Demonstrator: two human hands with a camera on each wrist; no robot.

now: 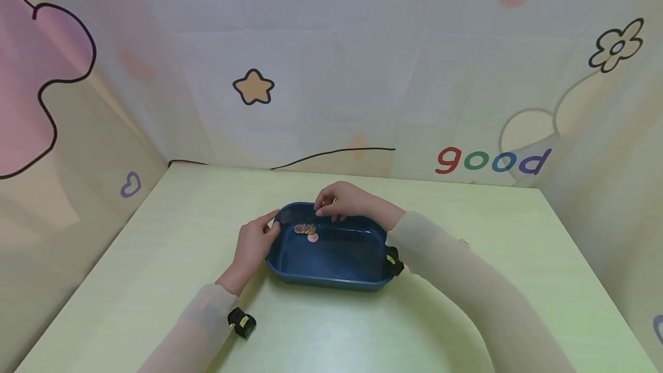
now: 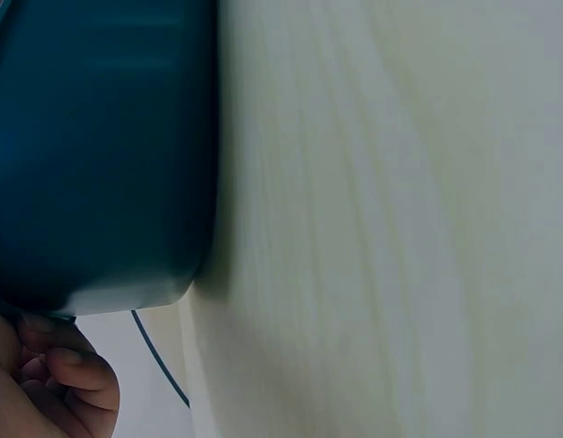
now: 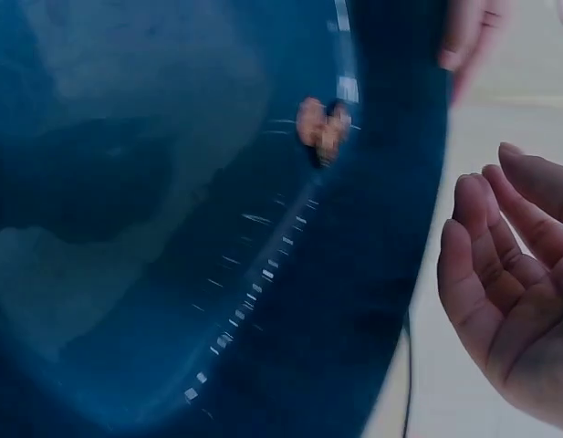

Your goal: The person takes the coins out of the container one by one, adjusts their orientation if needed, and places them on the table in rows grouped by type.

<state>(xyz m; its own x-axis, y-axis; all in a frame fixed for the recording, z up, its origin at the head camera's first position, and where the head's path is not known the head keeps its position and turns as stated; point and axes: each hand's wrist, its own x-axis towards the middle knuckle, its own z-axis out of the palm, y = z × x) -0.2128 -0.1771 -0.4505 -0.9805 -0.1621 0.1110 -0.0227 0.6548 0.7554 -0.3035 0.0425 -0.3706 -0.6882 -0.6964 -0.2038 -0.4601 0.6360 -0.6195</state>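
Observation:
A dark blue rectangular dish [image 1: 336, 255] with rounded corners and raised sides stands on the table. Near its far left side lie several small copper-coloured discs [image 1: 305, 229] that look like coins; the right wrist view shows them blurred against the side wall. My left hand [image 1: 256, 240] grips the dish's left rim, thumb at the rim and fingers bent behind the corner. Over the far rim hovers my right hand [image 1: 343, 199], its fingers loosely curved. In the right wrist view a gap shows between that thumb and the fingertips [image 3: 454, 242], with nothing visible in it.
The pale green table [image 1: 171, 269] has a patterned cloth [image 1: 321, 73] behind and at both sides. A tiny pale thing [image 1: 464, 242] lies by the right sleeve, too small to identify. Black wrist devices [image 1: 242, 322] sit on both sleeves, the right one beside the dish's right end.

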